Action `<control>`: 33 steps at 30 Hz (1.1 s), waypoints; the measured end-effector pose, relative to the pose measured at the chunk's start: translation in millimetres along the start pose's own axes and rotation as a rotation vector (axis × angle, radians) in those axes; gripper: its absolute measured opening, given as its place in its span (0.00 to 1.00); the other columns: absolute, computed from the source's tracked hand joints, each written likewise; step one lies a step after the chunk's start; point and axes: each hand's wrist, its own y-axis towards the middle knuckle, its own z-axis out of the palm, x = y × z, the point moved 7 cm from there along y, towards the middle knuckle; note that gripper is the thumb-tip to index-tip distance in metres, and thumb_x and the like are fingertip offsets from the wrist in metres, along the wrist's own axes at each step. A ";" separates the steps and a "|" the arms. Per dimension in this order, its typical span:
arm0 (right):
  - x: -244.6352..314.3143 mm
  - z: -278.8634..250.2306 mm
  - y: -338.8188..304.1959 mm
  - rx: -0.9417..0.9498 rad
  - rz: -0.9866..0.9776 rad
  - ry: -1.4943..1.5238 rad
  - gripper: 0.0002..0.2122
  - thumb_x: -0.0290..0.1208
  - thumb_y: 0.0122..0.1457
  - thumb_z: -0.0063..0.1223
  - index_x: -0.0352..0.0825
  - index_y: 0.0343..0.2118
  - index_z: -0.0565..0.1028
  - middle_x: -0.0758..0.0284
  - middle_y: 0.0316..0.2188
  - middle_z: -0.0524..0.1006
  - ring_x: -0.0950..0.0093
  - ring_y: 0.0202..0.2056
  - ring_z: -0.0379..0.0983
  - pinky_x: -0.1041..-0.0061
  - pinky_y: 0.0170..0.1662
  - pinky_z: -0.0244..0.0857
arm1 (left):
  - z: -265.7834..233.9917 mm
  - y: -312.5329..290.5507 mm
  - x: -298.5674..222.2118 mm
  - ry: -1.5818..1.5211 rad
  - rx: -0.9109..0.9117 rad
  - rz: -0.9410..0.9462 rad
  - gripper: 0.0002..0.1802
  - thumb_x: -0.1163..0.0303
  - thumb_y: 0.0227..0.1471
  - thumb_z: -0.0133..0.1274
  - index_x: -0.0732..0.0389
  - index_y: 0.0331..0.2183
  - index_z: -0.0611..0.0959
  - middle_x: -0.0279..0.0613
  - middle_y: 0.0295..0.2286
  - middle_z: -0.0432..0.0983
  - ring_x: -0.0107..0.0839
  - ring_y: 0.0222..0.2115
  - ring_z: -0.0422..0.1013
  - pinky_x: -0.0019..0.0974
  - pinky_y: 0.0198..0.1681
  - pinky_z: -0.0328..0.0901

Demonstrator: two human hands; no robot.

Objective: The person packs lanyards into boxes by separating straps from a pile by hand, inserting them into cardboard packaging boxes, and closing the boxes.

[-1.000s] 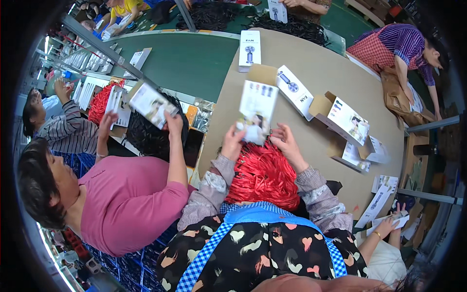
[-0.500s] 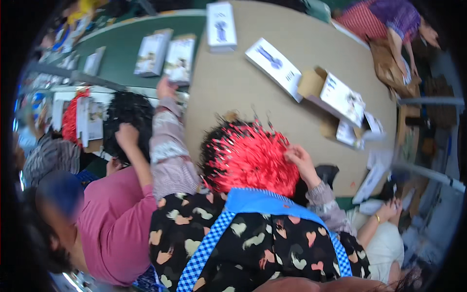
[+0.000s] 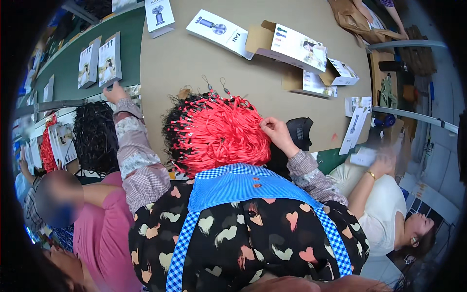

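A big heap of red wrist straps with small metal fittings and dark cord loops lies on the tan table against my apron. At the heap's right edge, my right hand has thumb and forefinger pinched on a red strap. My left arm reaches out to the far left. There my left hand grips the near end of a white cardboard box, which lies on a green surface. A second white box lies beside it, apart from my hand.
A white fan box, an open box and a smaller open box lie farther back. A black object sits right of my right hand. Co-workers in pink and white flank me; black straps hang at left.
My view has turned, so the table appears shifted left. The box at my left hand has slid slightly farther away beside its neighbour. The co-worker at right has raised a white item.
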 end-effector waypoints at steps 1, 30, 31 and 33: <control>-1.1 -3.3 -3.1 -0.027 -0.045 -0.080 0.02 0.22 0.51 0.49 0.29 0.27 0.71 0.68 0.26 0.72 0.80 0.27 0.69 0.82 0.33 0.64 | 13.8 -41.6 -27.6 0.029 0.061 0.022 0.31 0.75 0.39 0.54 0.66 0.48 0.64 0.49 0.38 0.69 0.36 0.34 0.68 0.38 0.36 0.64; 195.3 -64.2 -126.0 -0.211 -0.779 0.083 0.04 0.18 0.49 0.45 0.29 0.29 0.68 0.62 0.33 0.71 0.71 0.32 0.70 0.76 0.38 0.63 | -45.5 -535.6 -206.8 -0.327 1.872 0.487 0.34 0.70 0.47 0.51 0.69 0.53 0.58 0.47 0.49 0.61 0.34 0.51 0.58 0.35 0.54 0.53; 196.7 -76.1 -130.5 -0.202 -0.718 0.298 0.05 0.22 0.54 0.44 0.32 0.34 0.67 0.63 0.34 0.71 0.72 0.34 0.69 0.74 0.40 0.62 | -42.7 -544.9 -195.0 -0.241 1.959 0.390 0.26 0.70 0.49 0.49 0.69 0.49 0.64 0.45 0.43 0.66 0.31 0.45 0.63 0.33 0.50 0.57; 195.5 -101.7 -129.2 -0.175 -0.672 0.605 0.05 0.24 0.55 0.44 0.33 0.35 0.66 0.64 0.33 0.70 0.75 0.33 0.68 0.76 0.40 0.62 | -39.9 -549.7 -178.6 -0.152 2.039 0.297 0.19 0.71 0.51 0.47 0.70 0.45 0.69 0.43 0.37 0.71 0.28 0.39 0.67 0.32 0.45 0.61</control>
